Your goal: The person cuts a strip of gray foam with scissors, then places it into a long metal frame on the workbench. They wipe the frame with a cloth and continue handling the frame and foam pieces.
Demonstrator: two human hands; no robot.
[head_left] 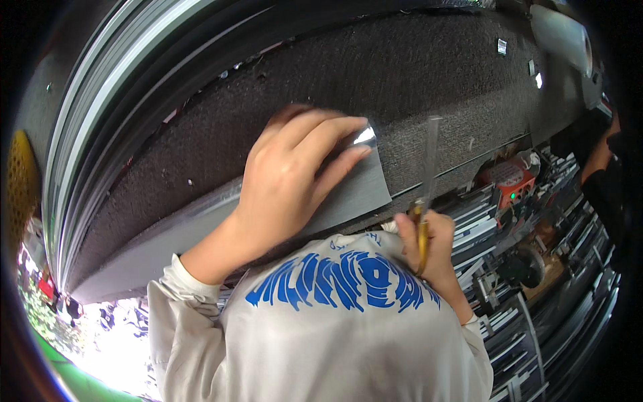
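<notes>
My left hand (288,161) reaches over a long grey flat strip (355,181). Its fingers and thumb close around a small shiny silver piece (365,137) at the strip's far right end. Whether that piece is a curled part of the strip or separate, I cannot tell. My right hand (432,244) grips scissors (422,234) by their yellow handles. Their long, slightly blurred blades point away from me, to the right of the strip's end and apart from it.
Both hands are over a dark carpeted bench (402,67). Long metal profiles (120,60) curve along the left. Small silver scraps (502,46) lie at the far right. Racks of profiles and a red device (512,181) with a green light stand at right. Another person's arm (599,151) shows at the right rim.
</notes>
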